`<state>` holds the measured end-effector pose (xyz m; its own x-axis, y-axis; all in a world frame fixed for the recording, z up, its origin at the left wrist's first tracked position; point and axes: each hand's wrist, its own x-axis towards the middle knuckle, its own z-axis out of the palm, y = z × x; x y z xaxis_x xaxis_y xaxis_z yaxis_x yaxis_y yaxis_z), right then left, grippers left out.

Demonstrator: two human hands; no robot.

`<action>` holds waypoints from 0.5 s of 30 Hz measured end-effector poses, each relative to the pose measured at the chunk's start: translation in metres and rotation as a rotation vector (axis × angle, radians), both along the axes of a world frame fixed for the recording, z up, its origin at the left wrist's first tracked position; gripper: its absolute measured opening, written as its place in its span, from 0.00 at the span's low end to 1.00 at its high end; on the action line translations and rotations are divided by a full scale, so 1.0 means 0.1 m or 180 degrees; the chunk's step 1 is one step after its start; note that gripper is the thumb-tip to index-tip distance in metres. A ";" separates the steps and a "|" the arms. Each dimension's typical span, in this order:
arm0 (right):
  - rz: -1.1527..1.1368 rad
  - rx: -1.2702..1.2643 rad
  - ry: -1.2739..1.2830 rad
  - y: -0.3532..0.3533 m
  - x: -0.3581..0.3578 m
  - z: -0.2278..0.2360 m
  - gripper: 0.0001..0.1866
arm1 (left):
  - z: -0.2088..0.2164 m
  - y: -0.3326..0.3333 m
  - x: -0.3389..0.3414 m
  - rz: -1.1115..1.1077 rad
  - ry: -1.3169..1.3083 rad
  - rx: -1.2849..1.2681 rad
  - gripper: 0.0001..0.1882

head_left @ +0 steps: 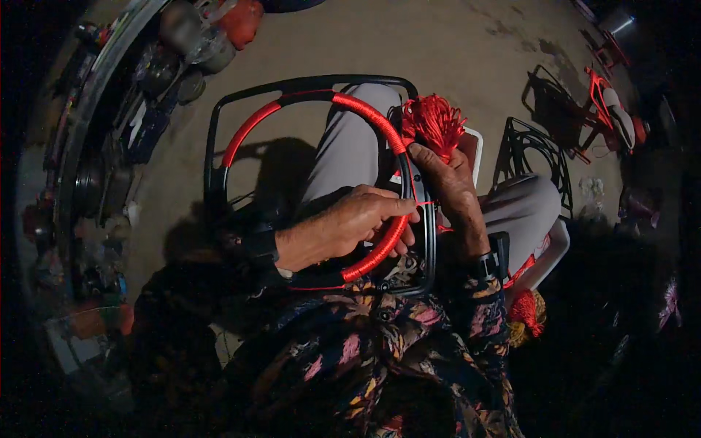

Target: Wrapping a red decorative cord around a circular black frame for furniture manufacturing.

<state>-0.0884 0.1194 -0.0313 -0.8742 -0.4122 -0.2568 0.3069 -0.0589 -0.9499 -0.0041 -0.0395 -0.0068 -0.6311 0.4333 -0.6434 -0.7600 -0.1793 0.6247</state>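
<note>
A black metal frame (252,90) with a round ring inside it rests across my lap. Glossy red cord (365,111) is wound tightly around several stretches of the ring, with bare black parts between them. My left hand (365,219) reaches across the ring, and its fingertips are closed on a strand of red cord at the ring's right side. The loose hank of red cord (432,124) bunches out of my right hand (454,182), whose thumb presses near the end of the upper wrapping. What lies under my right fingers is hidden.
Another black metal frame (537,157) stands on the floor at the right. A red chair-like frame (600,98) lies farther off. A red and yellow cord bundle (527,314) hangs by my right side. Dim clutter, including a red bag (239,23), lines the left.
</note>
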 end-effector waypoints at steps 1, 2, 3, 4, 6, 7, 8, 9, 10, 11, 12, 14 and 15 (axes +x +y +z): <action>0.0014 0.0062 -0.0004 0.01 -0.01 -0.02 0.07 | 0.01 0.00 0.01 -0.0034 0.0033 -0.0001 0.17; 0.0029 0.0123 -0.0008 0.04 -0.01 -0.04 0.07 | 0.01 0.00 0.02 -0.0069 0.0066 -0.0004 0.17; 0.0051 0.0194 -0.0014 0.03 -0.02 -0.06 0.07 | 0.00 -0.03 0.04 -0.0078 0.0102 0.0080 0.17; 0.0059 0.0176 0.0015 0.02 -0.02 -0.05 0.07 | -0.01 -0.05 0.05 -0.0087 0.0138 0.0163 0.17; 0.0061 0.0136 0.0074 0.01 -0.01 -0.04 0.08 | -0.01 -0.08 0.06 -0.0128 0.0171 0.0243 0.18; 0.0025 0.0109 0.0018 0.01 -0.01 -0.05 0.08 | -0.01 -0.08 0.06 -0.0160 0.0168 0.0241 0.18; -0.0013 0.0084 -0.0038 0.02 -0.01 -0.07 0.08 | 0.00 -0.08 0.05 -0.0193 0.0165 0.0240 0.18; -0.0030 0.0050 -0.0094 0.01 -0.01 -0.08 0.08 | 0.01 -0.07 0.06 -0.0193 0.0111 0.0256 0.18; -0.0054 0.0145 -0.0098 0.01 -0.01 -0.10 0.09 | 0.03 -0.06 0.07 -0.0192 0.0057 0.0273 0.18; -0.0078 0.0241 -0.0102 0.01 -0.02 -0.11 0.09 | 0.05 -0.05 0.08 -0.0192 0.0002 0.0291 0.18; -0.0115 0.0343 -0.0106 0.01 -0.03 -0.12 0.09 | 0.07 -0.04 0.08 -0.0189 0.0002 0.0257 0.18; -0.0190 0.0110 0.0007 -0.02 -0.01 -0.09 0.11 | 0.11 -0.02 0.09 -0.0185 0.0001 0.0189 0.18; -0.0230 -0.0004 0.0067 -0.03 -0.01 -0.08 0.12 | 0.08 -0.02 0.09 -0.0149 0.0032 0.0251 0.18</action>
<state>-0.0891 0.1161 -0.0390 -0.9069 -0.3481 -0.2375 0.2816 -0.0813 -0.9561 0.0050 -0.0419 0.0015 -0.6151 0.5117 -0.5998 -0.7625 -0.1926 0.6177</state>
